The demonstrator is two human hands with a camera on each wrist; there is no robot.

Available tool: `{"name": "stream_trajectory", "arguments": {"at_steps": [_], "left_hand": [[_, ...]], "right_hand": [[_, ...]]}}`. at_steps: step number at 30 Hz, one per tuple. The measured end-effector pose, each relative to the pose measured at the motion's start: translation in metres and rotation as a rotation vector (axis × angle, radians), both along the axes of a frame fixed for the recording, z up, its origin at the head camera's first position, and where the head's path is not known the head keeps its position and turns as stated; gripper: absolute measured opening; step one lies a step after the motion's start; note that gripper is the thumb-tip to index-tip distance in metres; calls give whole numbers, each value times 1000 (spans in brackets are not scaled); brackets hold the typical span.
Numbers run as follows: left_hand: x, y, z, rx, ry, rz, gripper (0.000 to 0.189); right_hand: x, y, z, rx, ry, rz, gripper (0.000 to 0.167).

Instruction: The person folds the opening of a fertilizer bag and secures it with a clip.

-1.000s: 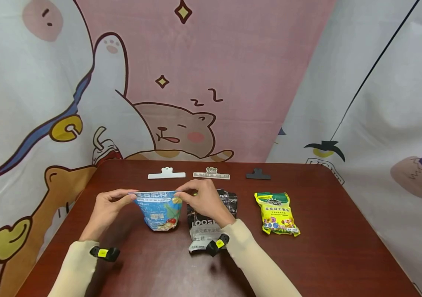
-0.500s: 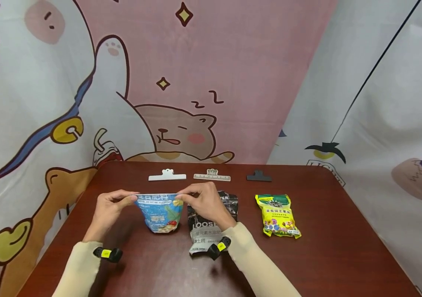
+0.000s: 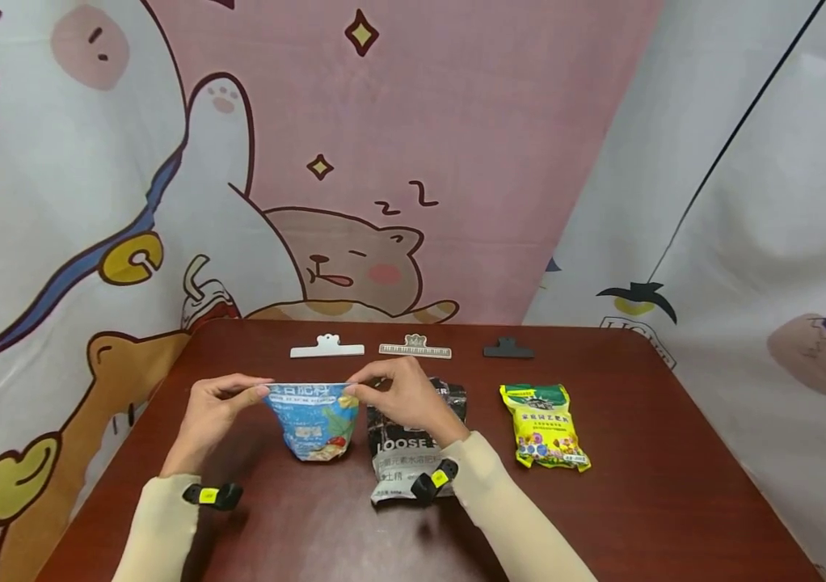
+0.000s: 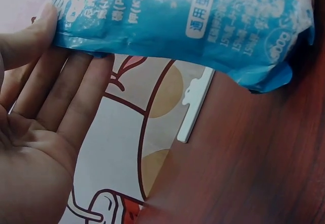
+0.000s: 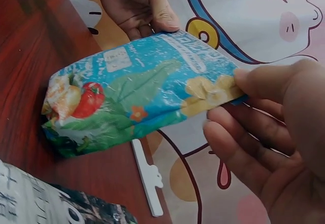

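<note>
A blue fertilizer bag with printed vegetables hangs between my two hands over the left part of the table. My left hand pinches one top corner between thumb and fingers. At the opposite top corner, my right hand pinches the bag the same way. The top edge is stretched straight between them. In the right wrist view the bag's front shows yellow flowers and a red pepper. Behind my right hand and forearm lies a black-and-grey bag, partly covered by them.
Along the table's back edge lie a white clip, a ruler-patterned clip and a black clip. A yellow-and-green bag lies on the right of the brown table. A cartoon-printed cloth hangs behind.
Both hands keep their pinch on the blue bag's top corners and barely move. The whole head view shifts slightly downward in the frame. The other bags and clips stay put.
</note>
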State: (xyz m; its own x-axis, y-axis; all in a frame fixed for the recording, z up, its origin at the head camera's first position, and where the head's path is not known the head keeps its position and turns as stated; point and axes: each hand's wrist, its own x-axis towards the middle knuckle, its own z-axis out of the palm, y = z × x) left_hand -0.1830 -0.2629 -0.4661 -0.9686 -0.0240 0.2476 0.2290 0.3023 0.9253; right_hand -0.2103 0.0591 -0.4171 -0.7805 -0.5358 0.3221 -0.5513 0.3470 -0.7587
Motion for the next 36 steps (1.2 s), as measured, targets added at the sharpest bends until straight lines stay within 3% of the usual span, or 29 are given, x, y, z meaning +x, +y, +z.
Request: {"name": "stream_trajectory", "arguments": {"at_steps": [4, 9, 16, 25, 36], "left_hand": [[1, -1, 3, -11, 28, -11, 24], [-3, -3, 8, -75, 59, -69, 19], [-11, -9, 15, -167, 23, -117, 15], [-13, -11, 15, -133, 1, -160, 18], [-12, -14, 11, -104, -49, -131, 24]], "right_hand": [[-4, 2, 5, 50, -62, 25, 20], [-14, 7, 7, 77, -122, -6, 29], [-33, 7, 2, 148, -96, -23, 32], [-51, 1, -2, 253, -25, -22, 50], [-75, -7, -11, 420, 40, 7, 62]]}}
